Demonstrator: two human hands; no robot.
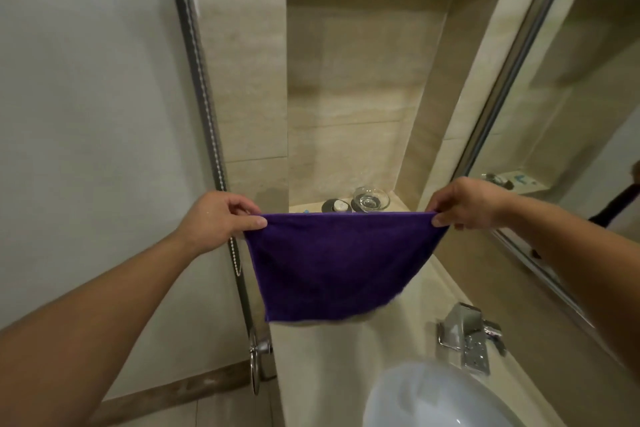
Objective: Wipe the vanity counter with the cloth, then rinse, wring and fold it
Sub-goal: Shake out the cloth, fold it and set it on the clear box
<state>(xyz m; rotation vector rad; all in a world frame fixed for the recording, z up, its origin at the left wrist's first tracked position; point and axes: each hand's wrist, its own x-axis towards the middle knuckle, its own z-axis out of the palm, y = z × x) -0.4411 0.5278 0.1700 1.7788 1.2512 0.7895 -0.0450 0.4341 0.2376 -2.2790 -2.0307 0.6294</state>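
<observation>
A purple cloth (341, 263) hangs spread out in the air above the beige vanity counter (311, 374). My left hand (218, 218) pinches its upper left corner. My right hand (465, 203) pinches its upper right corner. The top edge is pulled taut and level between both hands, and the cloth droops below into a narrower bottom edge. It hides the far part of the counter behind it.
A white basin (433, 399) sits at the lower right with a chrome tap (467, 333) behind it. A glass dish (370, 199) and a small dark holder (334, 206) stand in the wall niche. A mirror (588, 114) runs along the right; a glass door frame (207, 114) stands left.
</observation>
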